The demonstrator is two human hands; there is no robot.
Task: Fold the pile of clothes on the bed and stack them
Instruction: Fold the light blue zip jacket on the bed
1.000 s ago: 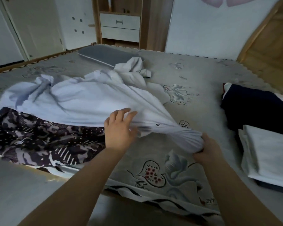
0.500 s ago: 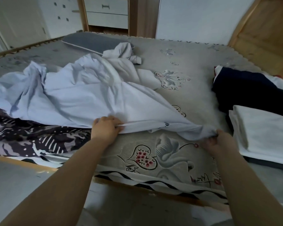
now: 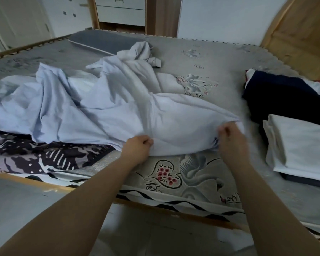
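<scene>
Head view, the only 1. Centre to left of frame: large crumpled pale-blue cotton garment (image 3: 107, 111), spread over the grey patterned mattress (image 3: 207, 58) and partly over a dark purple-and-white patterned cloth (image 3: 44, 157) at lower left. Behind it, upper centre: small bunched white garment (image 3: 140, 52), still unfolded, with a flat grey pad (image 3: 103, 40) beyond.

Left hand (image 3: 137, 147), just below frame centre: fingers curled, pinching the near hem of the pale-blue garment. Right hand (image 3: 231, 138), right of centre: fingers likewise curled round the hem's other end, bunched fabric gathered in the grip. Hem stretched between the 2 hands, sagging a little in the middle.

Right edge of frame: folded white stack (image 3: 299, 145) lying beside and partly on a folded dark navy garment (image 3: 277, 97); apparently the finished pile.

Step in hand, by the look of it: drawing the garment out flat before the first fold. Best done thus:
- Spread the bunched right corner so only the edge is held.
- Keep both grips level, with even tension across the hem.
- Pull toward the near edge, clear of the patterned cloth, to avoid dragging it along.
- Smooth the high ridges at centre before folding.
</scene>
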